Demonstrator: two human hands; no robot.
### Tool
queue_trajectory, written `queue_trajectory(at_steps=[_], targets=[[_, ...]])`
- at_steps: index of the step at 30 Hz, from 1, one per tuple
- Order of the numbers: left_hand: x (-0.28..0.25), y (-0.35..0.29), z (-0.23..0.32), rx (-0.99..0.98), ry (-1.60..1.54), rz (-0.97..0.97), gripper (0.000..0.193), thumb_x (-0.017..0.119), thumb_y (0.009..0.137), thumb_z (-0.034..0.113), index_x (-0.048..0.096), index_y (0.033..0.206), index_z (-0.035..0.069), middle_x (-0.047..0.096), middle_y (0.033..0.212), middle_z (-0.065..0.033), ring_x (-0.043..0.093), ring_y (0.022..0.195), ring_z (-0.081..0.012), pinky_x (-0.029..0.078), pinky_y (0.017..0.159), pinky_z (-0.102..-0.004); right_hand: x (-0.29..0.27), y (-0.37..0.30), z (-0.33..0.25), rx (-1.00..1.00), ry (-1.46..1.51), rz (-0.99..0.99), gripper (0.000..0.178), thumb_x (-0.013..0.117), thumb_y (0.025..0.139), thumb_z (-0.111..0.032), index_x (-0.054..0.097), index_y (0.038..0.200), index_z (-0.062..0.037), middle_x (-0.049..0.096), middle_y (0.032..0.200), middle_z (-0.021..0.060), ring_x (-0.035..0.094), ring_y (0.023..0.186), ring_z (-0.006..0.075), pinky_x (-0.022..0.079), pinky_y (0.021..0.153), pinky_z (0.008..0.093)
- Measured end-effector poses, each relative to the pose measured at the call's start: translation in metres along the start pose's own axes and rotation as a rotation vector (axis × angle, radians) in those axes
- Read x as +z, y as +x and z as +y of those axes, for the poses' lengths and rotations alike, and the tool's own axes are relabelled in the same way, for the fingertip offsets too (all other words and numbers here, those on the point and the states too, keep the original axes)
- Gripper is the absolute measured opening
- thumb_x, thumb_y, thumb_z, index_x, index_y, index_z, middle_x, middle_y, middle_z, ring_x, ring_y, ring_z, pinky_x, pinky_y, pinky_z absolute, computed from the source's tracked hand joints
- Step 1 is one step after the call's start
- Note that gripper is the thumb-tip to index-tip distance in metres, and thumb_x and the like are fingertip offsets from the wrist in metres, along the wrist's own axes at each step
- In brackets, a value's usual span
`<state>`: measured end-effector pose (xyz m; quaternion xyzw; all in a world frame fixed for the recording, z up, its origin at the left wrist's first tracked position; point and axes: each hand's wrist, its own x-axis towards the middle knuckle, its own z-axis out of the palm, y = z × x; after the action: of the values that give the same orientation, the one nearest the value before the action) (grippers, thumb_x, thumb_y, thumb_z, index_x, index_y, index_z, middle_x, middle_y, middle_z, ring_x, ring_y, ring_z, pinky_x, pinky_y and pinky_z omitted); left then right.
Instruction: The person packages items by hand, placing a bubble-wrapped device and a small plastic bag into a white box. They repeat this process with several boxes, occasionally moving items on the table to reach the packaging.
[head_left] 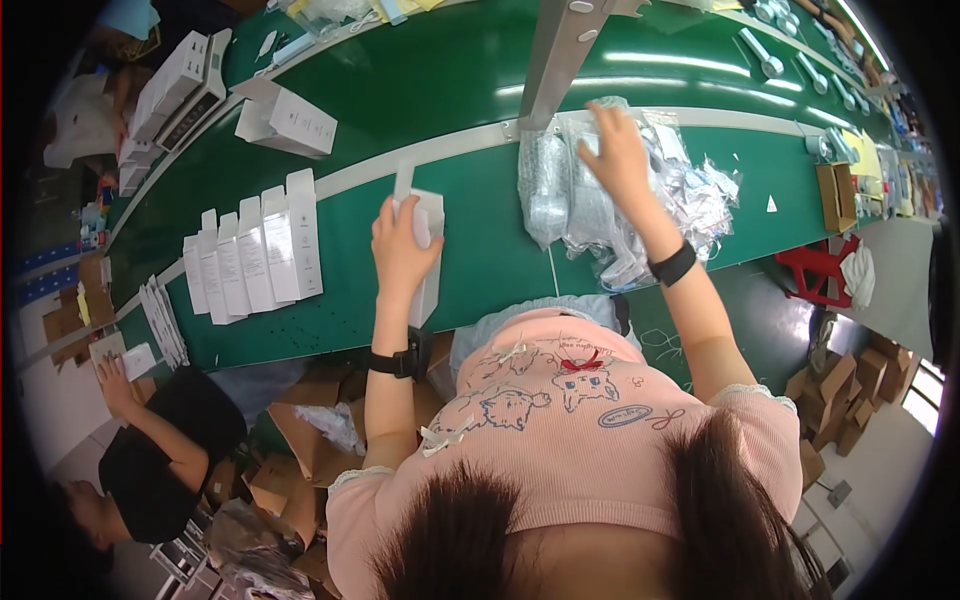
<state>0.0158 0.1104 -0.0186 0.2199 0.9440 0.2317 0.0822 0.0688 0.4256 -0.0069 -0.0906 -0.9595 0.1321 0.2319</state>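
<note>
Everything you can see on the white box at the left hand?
The white box is narrow and elongated, with smooth, cardboard-looking walls. A slim pale flap projects from its far end, so that end looks unclosed. The left hand grips it, covering part of it. It is over the green tabletop; whether it touches the surface is unclear.

All bright. Shiny white streaks (678, 63) on green table (440, 85) beyond right hand (617, 152). Far from it, edges bend, go black.

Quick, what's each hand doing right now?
Left hand: closed around a white box.
Right hand: open, fingers spread, at the bubble-wrap packs; touching or not, can't tell.
</note>
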Motion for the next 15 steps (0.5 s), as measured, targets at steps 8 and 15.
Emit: queue_trajectory(at_steps=[8, 15], targets=[[-0.033, 0.021, 0.036, 0.276, -0.406, 0.294, 0.064, 0.076, 0.058, 0.015, 0.044, 0.114, 0.013, 0.038, 0.122, -0.0174, 0.048, 0.100, -0.0351, 0.044, 0.081, -0.0385, 0.087, -0.018, -0.043, 0.429, -0.212, -0.649, 0.072, 0.068, 0.063, -0.028, 0.038, 0.123, -0.0040, 0.054, 0.093, 0.0219, 0.053, 0.092, 0.0337, 0.048, 0.071, 0.0427], [-0.001, 0.032, 0.032, 0.369, -0.461, 0.205, 0.063, 0.076, 0.059, 0.013, 0.040, 0.111, 0.012, 0.037, 0.125, -0.0188, 0.046, 0.107, -0.0362, 0.043, 0.085, -0.0389, 0.061, -0.026, -0.053, 0.308, 0.366, -0.404, 0.082, 0.066, 0.058, -0.016, 0.027, 0.128, -0.0038, 0.045, 0.113, 0.0230, 0.047, 0.107, 0.0339, 0.041, 0.087, 0.0435]])
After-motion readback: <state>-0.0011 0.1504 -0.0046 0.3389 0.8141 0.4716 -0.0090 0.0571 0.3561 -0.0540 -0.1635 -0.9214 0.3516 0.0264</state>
